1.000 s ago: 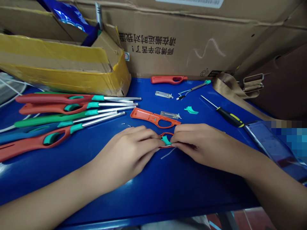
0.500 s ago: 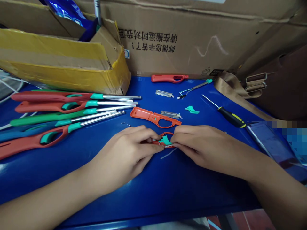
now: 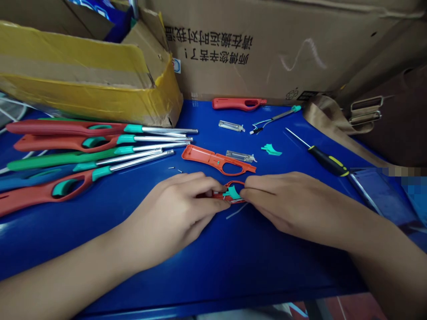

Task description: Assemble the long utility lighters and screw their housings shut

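Observation:
Between my two hands is an orange lighter half-shell (image 3: 236, 183), its inside facing up, with a teal trigger (image 3: 234, 193) and thin white wire in it. My left hand (image 3: 187, 206) pinches the shell's left part between thumb and fingers, which cover most of that end. At the other end my right hand (image 3: 276, 198) has its fingers closed on the shell; its fingertips are partly hidden. A thin clear tube (image 3: 236, 211) sticks out below the right fingers. Just beyond lies another orange half-shell (image 3: 203, 155), beside a clear fuel tank (image 3: 240, 156).
Several long-necked lighters (image 3: 76, 143) lie at left by a yellow-taped carton (image 3: 100, 98). Farther back are a red shell (image 3: 236, 104), a second clear tank (image 3: 231, 126), a metal tube with wires (image 3: 283, 115) and a loose teal trigger (image 3: 271, 150). A screwdriver (image 3: 325, 160) and a phone (image 3: 380, 191) lie right.
The view has shifted slightly, so the things at the back sit a little higher in it. Both hands keep their grip on the half-shell, with hardly any movement.

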